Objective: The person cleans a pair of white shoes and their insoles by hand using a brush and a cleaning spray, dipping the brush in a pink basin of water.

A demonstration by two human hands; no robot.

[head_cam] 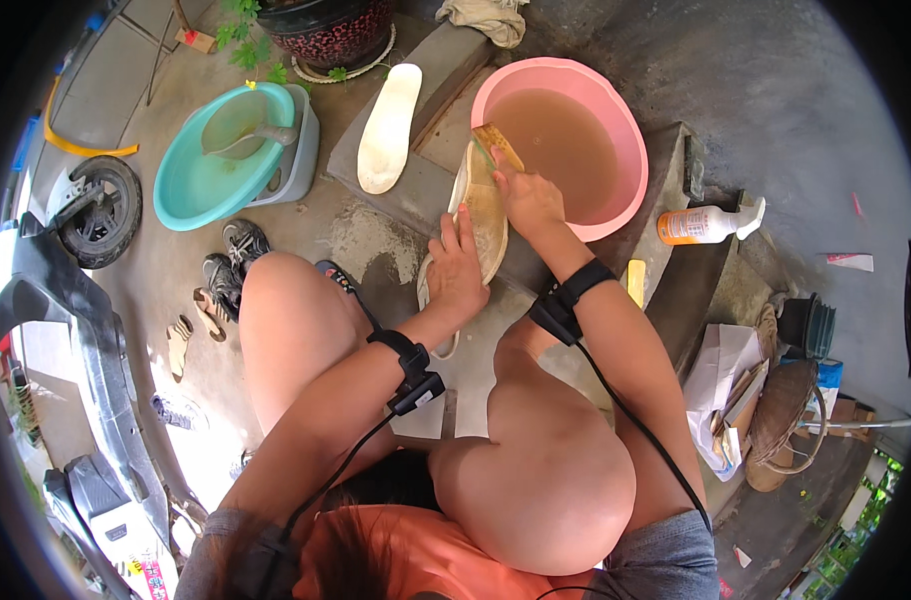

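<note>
A pale shoe (487, 217) lies with its tan, dirt-stained sole facing up, its toe end at the rim of a pink plastic basin (635, 184) of murky brown water. My left hand (457, 271) holds the shoe down near the heel, fingers spread over its edge. In my right hand (532, 201) is a yellowish scrub brush (499, 142) with green bristles, against the toe end of the sole; my fingers hide part of it. Left of the shoe, a white insole (390, 129) rests on the concrete step.
A turquoise basin (177, 202) with water and a dipper (275, 135) tilts on a grey tub (305, 165). To the right lie a spray bottle (697, 226) and a yellow bar (636, 283). Sneakers (230, 262), a potted plant (328, 34) and a wicker basket (782, 412) stand around.
</note>
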